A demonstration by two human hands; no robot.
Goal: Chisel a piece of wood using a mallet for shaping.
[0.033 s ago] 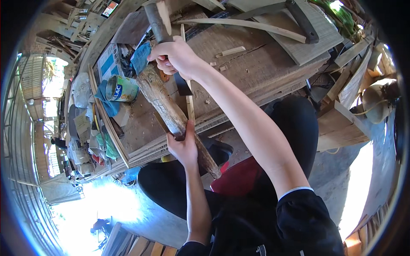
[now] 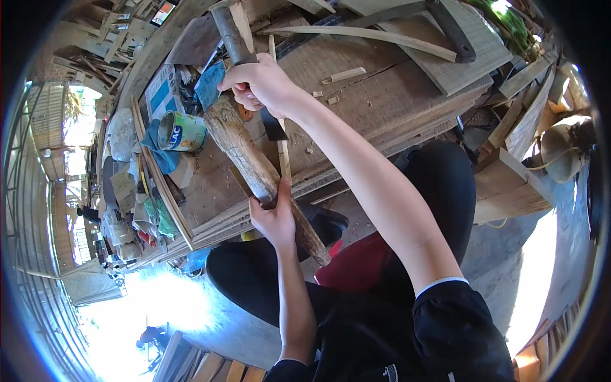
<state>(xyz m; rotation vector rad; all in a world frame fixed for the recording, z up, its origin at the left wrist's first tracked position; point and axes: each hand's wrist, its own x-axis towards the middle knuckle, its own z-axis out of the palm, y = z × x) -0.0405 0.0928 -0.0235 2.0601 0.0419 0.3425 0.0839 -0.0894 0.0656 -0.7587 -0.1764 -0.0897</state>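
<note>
My right hand (image 2: pixel 267 86) is closed on a tool with a thick greyish wooden handle (image 2: pixel 226 28); a dark flat blade (image 2: pixel 273 127) shows just below my fingers. A rough bark-streaked branch (image 2: pixel 238 149) lies slanting beneath that hand, its lower end over my lap. Low on the branch, my left hand (image 2: pixel 273 219) grips it with thumb and fingers around its sides. A narrow pale wooden strip (image 2: pixel 284 159) runs behind the blade down to my left hand; whether my fingers hold it too, I cannot tell.
The scarred wooden bench (image 2: pixel 337 127) carries a saw (image 2: pixel 461 44), boards (image 2: pixel 445 70), offcuts, a tin (image 2: pixel 181 130), blue cloth (image 2: pixel 162 156) and plastic bags. My dark-clad legs (image 2: pixel 433 184) are bent at its front edge, beside a red object (image 2: pixel 350 267). A wooden block (image 2: pixel 509 184) stands to the right.
</note>
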